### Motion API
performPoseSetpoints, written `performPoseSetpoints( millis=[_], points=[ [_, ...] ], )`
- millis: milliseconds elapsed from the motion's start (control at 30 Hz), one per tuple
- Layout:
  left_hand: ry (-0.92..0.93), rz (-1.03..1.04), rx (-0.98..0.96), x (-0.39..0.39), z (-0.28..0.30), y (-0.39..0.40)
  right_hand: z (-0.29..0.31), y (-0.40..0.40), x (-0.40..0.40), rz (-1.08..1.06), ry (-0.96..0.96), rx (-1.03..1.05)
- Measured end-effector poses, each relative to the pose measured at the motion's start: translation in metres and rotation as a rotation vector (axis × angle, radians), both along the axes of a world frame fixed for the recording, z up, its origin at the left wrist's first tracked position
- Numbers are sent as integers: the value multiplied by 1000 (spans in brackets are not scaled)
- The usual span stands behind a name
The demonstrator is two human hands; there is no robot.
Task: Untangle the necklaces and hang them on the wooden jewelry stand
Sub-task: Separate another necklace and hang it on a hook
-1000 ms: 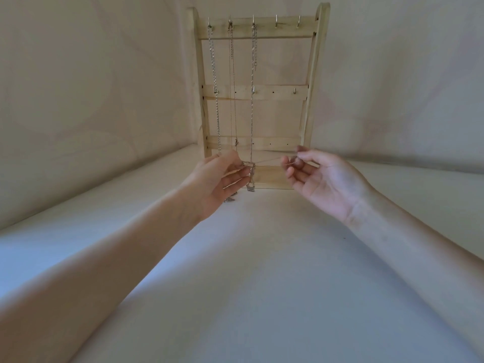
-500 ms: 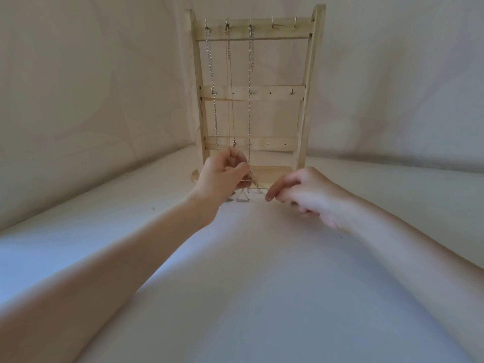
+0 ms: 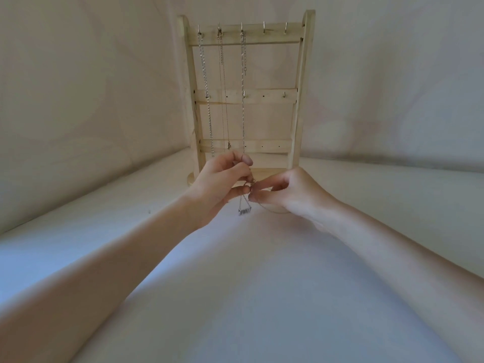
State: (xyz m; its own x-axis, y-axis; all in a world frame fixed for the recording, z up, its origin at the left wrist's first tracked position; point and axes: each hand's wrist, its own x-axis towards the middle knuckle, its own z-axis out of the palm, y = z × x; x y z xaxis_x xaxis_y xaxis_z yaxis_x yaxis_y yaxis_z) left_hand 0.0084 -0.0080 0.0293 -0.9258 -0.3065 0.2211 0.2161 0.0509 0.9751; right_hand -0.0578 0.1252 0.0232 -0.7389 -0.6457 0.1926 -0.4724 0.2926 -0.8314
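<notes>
Nearest, both forearms reach in over the pale tabletop [image 3: 248,297] and meet just in front of the stand's base, where the left hand [image 3: 220,184] and the right hand [image 3: 290,195] each pinch a fine chain with curled fingers, fingertips almost touching. That necklace [image 3: 244,205] lies right between them, its bar pendant dangling just above the surface. Behind, the wooden stand [image 3: 298,100] is upright with three chains on its left hooks; the free hooks lie up and right, nearer the right hand.
</notes>
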Motion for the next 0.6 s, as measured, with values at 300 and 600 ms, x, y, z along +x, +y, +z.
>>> performPoseSetpoints(
  millis=[300,600],
  points=[
    [19,85,-103,-1,-1,-5,4,4,-3,25,-114,-144],
    [-38,213,-618,-5,-14,-8,2,4,-12,-125,-72,-317]
  ],
)
